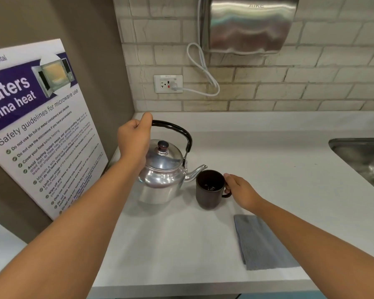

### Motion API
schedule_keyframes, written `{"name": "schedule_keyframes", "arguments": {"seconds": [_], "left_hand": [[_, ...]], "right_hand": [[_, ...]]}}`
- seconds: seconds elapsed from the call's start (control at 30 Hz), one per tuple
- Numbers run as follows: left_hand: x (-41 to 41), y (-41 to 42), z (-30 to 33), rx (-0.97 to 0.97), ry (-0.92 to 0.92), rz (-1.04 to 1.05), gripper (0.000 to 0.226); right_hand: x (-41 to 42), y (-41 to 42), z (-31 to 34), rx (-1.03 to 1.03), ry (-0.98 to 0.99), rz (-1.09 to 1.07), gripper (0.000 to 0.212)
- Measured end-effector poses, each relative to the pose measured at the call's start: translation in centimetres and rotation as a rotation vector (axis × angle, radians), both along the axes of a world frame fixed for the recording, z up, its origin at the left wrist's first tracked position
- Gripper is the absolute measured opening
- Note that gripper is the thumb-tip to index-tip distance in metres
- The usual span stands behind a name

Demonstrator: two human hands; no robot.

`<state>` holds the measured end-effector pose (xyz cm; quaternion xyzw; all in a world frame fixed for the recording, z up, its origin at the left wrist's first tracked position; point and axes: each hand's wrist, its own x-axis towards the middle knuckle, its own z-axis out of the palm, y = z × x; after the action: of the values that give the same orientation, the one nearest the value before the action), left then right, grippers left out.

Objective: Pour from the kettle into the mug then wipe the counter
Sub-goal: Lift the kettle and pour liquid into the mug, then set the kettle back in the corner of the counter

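Observation:
A shiny metal kettle (pixel 163 173) with a black arched handle stands on the white counter (pixel 181 244), its spout pointing right over the rim of a dark brown mug (pixel 208 190). My left hand (pixel 134 139) is closed around the left end of the kettle's handle. My right hand (pixel 239 190) grips the mug's handle on its right side. The mug stands upright with a little dark content at the bottom. A folded grey cloth (pixel 261 242) lies flat on the counter in front of the mug, under my right forearm.
A steel sink (pixel 363 158) is set into the counter at the right edge. A microwave safety poster (pixel 37 126) hangs on the left wall. On the brick back wall are a power outlet (pixel 167 83) with a white cord and a steel hand dryer (pixel 248 24).

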<state>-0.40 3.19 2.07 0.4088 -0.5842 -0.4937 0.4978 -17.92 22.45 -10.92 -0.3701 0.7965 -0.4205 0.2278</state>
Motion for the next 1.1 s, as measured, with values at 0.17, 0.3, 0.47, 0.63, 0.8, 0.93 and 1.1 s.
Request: {"name": "schedule_keyframes", "arguments": {"seconds": [0.17,0.3,0.47,0.63,0.8,0.93,1.1], "left_hand": [[0.2,-1.1,-0.3,0.153,0.05,0.042,0.038],[0.2,-2.3,-0.6,0.225,0.131,0.062,0.035],[-0.9,-4.7,-1.5,0.255,0.177,0.072,0.034],[-3.0,-7.8,-3.4,0.245,0.185,0.04,0.034],[-5.1,-10.5,-5.6,0.236,0.148,0.061,0.027],[-6.2,-12.2,-7.1,0.267,0.152,0.064,0.032],[-6.6,-13.1,-8.5,0.299,0.152,0.064,0.033]], "right_hand": [[-1.7,-0.6,1.9,0.074,-0.112,0.017,0.031],[-2.8,-2.8,6.1,-0.007,0.032,-0.053,0.028],[-0.2,-9.9,11.4,-0.206,0.147,0.075,0.022],[2.0,-16.0,11.6,-0.218,0.312,0.243,0.036],[1.0,-19.1,8.8,-0.216,0.396,0.202,0.032],[-0.1,-20.7,7.3,-0.195,0.407,0.196,0.033],[-0.7,-21.7,6.0,-0.189,0.409,0.201,0.033]]}}
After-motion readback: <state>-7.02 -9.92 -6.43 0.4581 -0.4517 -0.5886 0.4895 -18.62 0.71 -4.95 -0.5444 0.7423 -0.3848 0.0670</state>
